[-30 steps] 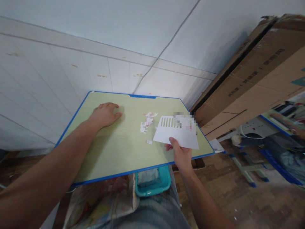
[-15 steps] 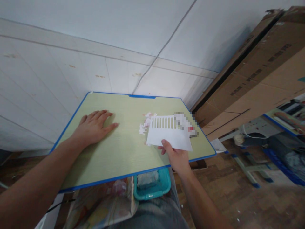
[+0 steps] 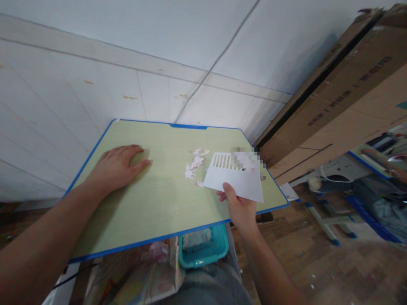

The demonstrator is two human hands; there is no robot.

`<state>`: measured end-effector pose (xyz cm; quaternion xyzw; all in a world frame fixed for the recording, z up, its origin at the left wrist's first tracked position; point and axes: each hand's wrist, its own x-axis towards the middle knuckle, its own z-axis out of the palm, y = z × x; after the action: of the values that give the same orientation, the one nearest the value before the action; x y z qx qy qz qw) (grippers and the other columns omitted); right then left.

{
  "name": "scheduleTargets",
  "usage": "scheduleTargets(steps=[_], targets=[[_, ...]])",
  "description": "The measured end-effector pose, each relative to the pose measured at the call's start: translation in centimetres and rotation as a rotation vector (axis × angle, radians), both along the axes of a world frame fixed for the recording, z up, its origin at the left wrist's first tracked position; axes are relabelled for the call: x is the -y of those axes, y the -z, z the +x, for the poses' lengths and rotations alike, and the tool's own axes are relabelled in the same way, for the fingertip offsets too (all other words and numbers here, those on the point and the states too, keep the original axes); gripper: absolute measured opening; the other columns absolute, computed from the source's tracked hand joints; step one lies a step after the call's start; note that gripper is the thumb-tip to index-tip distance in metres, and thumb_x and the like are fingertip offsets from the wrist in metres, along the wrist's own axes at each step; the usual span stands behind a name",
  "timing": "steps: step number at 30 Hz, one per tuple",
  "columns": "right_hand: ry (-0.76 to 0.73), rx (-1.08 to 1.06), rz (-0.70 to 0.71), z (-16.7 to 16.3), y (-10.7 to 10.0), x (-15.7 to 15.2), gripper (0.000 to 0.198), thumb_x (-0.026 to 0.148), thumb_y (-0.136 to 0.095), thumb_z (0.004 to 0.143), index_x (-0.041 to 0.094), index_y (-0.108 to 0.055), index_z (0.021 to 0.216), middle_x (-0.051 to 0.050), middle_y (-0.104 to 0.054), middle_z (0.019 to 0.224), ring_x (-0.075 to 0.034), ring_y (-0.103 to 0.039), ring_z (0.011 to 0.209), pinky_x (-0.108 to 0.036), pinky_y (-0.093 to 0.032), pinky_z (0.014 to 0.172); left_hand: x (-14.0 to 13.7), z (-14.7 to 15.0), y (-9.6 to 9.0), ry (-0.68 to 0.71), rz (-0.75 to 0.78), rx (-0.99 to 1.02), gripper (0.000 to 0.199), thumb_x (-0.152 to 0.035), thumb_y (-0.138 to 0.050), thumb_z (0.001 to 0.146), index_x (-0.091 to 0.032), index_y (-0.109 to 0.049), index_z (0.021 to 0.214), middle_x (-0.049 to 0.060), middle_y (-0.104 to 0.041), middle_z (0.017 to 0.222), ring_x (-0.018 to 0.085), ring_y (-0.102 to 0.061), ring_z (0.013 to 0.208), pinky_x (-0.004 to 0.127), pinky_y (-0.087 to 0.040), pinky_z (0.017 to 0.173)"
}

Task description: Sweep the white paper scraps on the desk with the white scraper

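My right hand (image 3: 239,207) pinches the lower edge of a white sheet of paper (image 3: 235,181), thumb on top. A row of narrow slots is cut along the sheet's far side. The sheet is held over the right part of the desk, partly covering a pixelated item. My left hand (image 3: 119,166) rests on the left part of the desktop (image 3: 159,186), palm down, fingers stretched and holding nothing. Between the hands, nearer the sheet, lie small white and pinkish paper scraps (image 3: 196,162).
The desktop has a blue rim and stands against a white wall (image 3: 104,89) with a grey cable (image 3: 222,53). Large cardboard boxes (image 3: 343,97) lean at the right. Below the front edge sit a teal basket (image 3: 204,260) and a patterned bag (image 3: 159,275). Another person's arm shows far right.
My right hand has moved the slotted sheet a little to the right, uncovering more of the scraps. My left hand lies slightly farther left, still flat.
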<state>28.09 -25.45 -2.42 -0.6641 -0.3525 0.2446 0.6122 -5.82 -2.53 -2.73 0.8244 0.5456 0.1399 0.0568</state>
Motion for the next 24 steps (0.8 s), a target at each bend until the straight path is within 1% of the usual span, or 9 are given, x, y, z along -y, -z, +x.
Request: scheduleTargets(steps=[3,6,7,9,11,14,17,21,24], targets=[[-0.014,-0.001,-0.003,-0.4,-0.3,0.7,0.038,0.061,-0.087,0.089,0.026,-0.078,0.078,-0.007,-0.082,0.067,-0.028,-0.08,0.06,-0.042,-0.071,0.064,0.0,0.0,0.1,0.007,-0.002,0.005,0.095,-0.08,-0.041,0.109,-0.014,-0.073,0.168,0.02,-0.068,0.184,0.044,-0.061,0.173,0.061,-0.038,0.151],[-0.035,0.029,-0.008,-0.6,-0.6,1.1,0.039,0.06,-0.084,0.09,0.027,-0.076,0.071,-0.008,-0.082,0.065,-0.029,-0.082,0.063,-0.043,-0.074,0.069,0.0,0.0,0.2,0.012,0.004,0.021,0.097,-0.08,-0.041,0.108,-0.011,-0.074,0.167,0.021,-0.068,0.183,0.045,-0.061,0.173,0.062,-0.039,0.151],[-0.04,0.034,-0.012,-0.7,-0.6,1.1,0.039,0.059,-0.084,0.09,0.027,-0.076,0.069,-0.008,-0.081,0.064,-0.029,-0.082,0.062,-0.043,-0.074,0.069,0.0,0.0,0.2,0.016,0.007,0.027,0.097,-0.08,-0.041,0.108,-0.01,-0.074,0.167,0.022,-0.068,0.183,0.046,-0.061,0.173,0.063,-0.039,0.15],[-0.042,0.027,-0.013,-0.9,-0.6,1.3,0.036,0.056,-0.084,0.09,0.027,-0.077,0.072,-0.006,-0.08,0.063,-0.028,-0.079,0.059,-0.042,-0.072,0.065,0.1,0.0,0.3,0.02,0.01,0.034,0.097,-0.079,-0.04,0.108,-0.01,-0.075,0.166,0.022,-0.069,0.182,0.047,-0.061,0.172,0.063,-0.04,0.15],[-0.048,0.018,0.001,-1.2,-0.4,1.2,0.034,0.056,-0.084,0.091,0.027,-0.077,0.074,-0.005,-0.08,0.063,-0.027,-0.078,0.058,-0.041,-0.071,0.065,0.1,0.0,0.3,0.023,0.014,0.036,0.095,-0.078,-0.04,0.108,-0.011,-0.075,0.165,0.022,-0.069,0.182,0.046,-0.062,0.172,0.064,-0.04,0.15],[-0.079,0.007,0.015,-1.5,0.0,0.8,0.037,0.058,-0.083,0.094,0.027,-0.078,0.075,-0.006,-0.082,0.066,-0.027,-0.079,0.06,-0.041,-0.071,0.067,0.1,0.0,0.3,0.022,0.022,0.039,0.093,-0.077,-0.042,0.108,-0.011,-0.076,0.165,0.022,-0.07,0.181,0.046,-0.063,0.171,0.065,-0.041,0.149],[-0.101,0.013,0.017,-1.4,0.2,-0.2,0.04,0.062,-0.086,0.094,0.027,-0.077,0.077,-0.005,-0.082,0.067,-0.026,-0.077,0.058,-0.041,-0.068,0.064,0.1,0.0,0.3,0.017,0.022,0.037,0.094,-0.077,-0.042,0.108,-0.01,-0.075,0.165,0.022,-0.07,0.181,0.047,-0.063,0.171,0.065,-0.041,0.149],[-0.03,0.053,0.042,-0.4,-0.3,-1.2,0.045,0.068,-0.083,0.095,0.027,-0.076,0.078,-0.007,-0.083,0.069,-0.027,-0.08,0.062,-0.043,-0.069,0.072,0.2,0.0,0.2,0.027,0.025,0.033,0.095,-0.078,-0.041,0.108,-0.01,-0.076,0.164,0.022,-0.07,0.181,0.047,-0.064,0.17,0.062,-0.042,0.149],[-0.048,0.026,0.019,0.1,-0.9,-1.2,0.04,0.064,-0.085,0.091,0.026,-0.079,0.083,-0.007,-0.084,0.069,-0.028,-0.08,0.062,-0.042,-0.069,0.069,0.2,0.1,0.1,0.029,0.021,0.032,0.096,-0.078,-0.04,0.108,-0.01,-0.075,0.165,0.022,-0.07,0.181,0.047,-0.063,0.17,0.063,-0.041,0.149]])
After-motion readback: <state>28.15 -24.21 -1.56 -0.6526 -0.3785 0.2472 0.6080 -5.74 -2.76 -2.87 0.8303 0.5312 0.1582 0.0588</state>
